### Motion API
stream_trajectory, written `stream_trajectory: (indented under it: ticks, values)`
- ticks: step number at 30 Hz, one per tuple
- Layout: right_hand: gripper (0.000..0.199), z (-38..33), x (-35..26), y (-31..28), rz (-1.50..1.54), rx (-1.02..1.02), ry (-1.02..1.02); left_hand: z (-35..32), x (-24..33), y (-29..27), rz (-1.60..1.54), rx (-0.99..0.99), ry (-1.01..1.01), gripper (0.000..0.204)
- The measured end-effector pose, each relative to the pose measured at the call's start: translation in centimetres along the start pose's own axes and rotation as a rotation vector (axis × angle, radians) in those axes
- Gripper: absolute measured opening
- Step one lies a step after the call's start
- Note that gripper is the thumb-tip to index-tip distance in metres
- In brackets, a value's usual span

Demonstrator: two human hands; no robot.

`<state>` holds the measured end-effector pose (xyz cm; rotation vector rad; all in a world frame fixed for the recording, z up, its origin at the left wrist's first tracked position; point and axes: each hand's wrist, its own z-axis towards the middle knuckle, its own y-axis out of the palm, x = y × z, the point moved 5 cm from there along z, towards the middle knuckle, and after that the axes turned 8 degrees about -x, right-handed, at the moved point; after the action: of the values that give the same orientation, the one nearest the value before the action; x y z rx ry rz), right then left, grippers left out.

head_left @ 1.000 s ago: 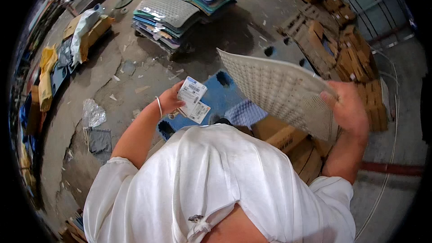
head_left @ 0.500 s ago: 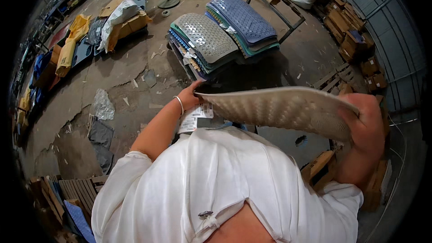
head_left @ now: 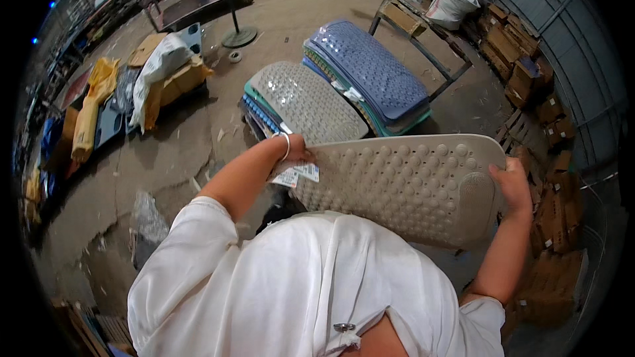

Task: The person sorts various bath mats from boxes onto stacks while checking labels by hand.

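Note:
A beige bath mat (head_left: 403, 182) with rows of round bumps spans the space in front of my body, held at both ends. My left hand (head_left: 296, 149), with a white bangle at the wrist, grips its left end, where white printed tags (head_left: 297, 175) hang. At the right end my right hand (head_left: 514, 182) is closed on the edge, the thumb on the bumpy face. Just beyond the mat lies a stack topped by a grey bumpy mat (head_left: 304, 102). Beside it is another stack with a blue mat (head_left: 370, 69) on top.
A metal-framed cart handle (head_left: 423, 46) rises behind the stacks. Flattened and stacked cartons (head_left: 555, 205) line the right wall, with a white sack (head_left: 453, 3) farther back. At left stand wrapped packages (head_left: 162, 73); a pole on a round base (head_left: 239, 38) stands beyond them. Clear plastic (head_left: 151, 215) lies on the floor.
The beige mat has turned from nearly edge-on so its bumpy face shows, and it now hangs closer to the stacks. Both hands keep hold of it.

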<state>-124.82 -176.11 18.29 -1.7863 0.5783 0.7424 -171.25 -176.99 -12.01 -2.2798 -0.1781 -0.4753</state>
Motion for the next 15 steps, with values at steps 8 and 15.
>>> stream_trajectory:
  ticks: [8, 15]
  values:
    - [0.023, 14.8, -4.0, 10.7, 0.065, 0.204, 0.068, 0.1, -13.4, -25.4, -0.045, 0.431, -0.122, 0.029]
    - [0.028, 20.9, 1.3, 26.8, -0.535, 0.18, -0.481, 4.9, -23.7, -27.1, 0.036, 0.679, -0.061, 0.046]
